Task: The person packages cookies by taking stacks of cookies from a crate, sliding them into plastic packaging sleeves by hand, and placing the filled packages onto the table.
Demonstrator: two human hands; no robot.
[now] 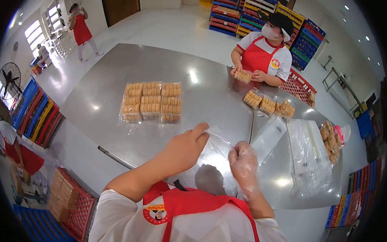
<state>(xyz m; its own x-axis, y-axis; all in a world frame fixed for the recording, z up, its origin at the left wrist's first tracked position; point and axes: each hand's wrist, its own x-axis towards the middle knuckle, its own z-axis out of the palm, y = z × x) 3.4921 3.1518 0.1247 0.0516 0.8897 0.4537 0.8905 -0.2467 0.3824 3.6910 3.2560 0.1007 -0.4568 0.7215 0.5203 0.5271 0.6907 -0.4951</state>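
Note:
Between my two hands stretches a thin clear plastic film or bag over the steel table (157, 62). My bare left hand (188, 146) pinches its left end. My right hand (244, 162), in a clear plastic glove, is closed on the right end. Beyond my left hand, several clear packs of round biscuits (151, 102) lie side by side in a block. Right of my right hand are a white translucent sheet (268, 137) and a pile of clear plastic bags (307, 155).
Across the table a co-worker (268, 54) holds a biscuit pack (243, 75). More packs (267, 104) lie near them, with bagged round goods (329, 139) at the right edge. Crates (35, 111) stand left; a red crate (79, 210) is lower left.

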